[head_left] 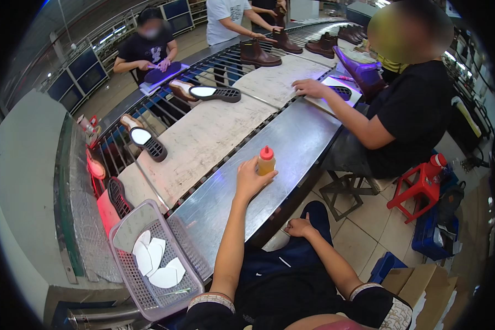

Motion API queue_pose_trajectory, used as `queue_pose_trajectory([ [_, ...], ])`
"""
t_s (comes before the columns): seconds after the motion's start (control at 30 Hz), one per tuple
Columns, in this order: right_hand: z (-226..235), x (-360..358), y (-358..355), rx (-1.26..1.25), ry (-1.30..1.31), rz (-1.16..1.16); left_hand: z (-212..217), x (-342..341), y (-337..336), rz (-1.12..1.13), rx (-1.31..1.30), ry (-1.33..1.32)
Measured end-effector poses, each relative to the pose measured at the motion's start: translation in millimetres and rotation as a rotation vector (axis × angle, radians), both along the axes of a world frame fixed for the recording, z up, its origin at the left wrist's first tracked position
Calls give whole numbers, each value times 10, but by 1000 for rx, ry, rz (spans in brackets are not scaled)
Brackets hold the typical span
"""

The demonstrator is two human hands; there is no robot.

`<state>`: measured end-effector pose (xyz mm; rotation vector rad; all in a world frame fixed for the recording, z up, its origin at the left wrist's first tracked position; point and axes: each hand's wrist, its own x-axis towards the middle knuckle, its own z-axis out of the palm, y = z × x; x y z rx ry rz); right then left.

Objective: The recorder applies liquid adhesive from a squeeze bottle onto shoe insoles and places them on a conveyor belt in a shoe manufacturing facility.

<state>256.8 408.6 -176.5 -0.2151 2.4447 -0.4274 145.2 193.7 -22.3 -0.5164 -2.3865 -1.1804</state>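
Standing on the metal worktable [214,213] is a squeeze bottle [266,164] with a red cap and a yellowish filling. My left hand [251,179] reaches out over the table, its fingers wrapped round the bottle. Down by my thigh, my right hand [298,226] lies with its fingers curled; whatever may be in it is hidden. Left of my left forearm, a pale lilac basket [190,275] holds several white insole-shaped pieces [158,258].
Beyond the table runs a roller conveyor with pale boards [203,151], carrying shoe soles [148,144] and brown boots [259,54]. A co-worker [412,104] sits close on my right, beside a red stool [418,190]. Cardboard boxes [418,281] stand at lower right.
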Motion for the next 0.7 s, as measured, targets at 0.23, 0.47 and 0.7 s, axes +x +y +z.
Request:
queue_pose_trajectory([
  [0.23, -31, 40, 0, 1, 31, -4, -6, 26, -16, -47, 88, -138],
  [0.47, 19, 68, -40, -1, 48, -14, 30, 60, -24, -30, 35, -116],
  [0.7, 22, 53, -49, 15, 8, 19, 27, 73, -38, -42, 37, -120],
])
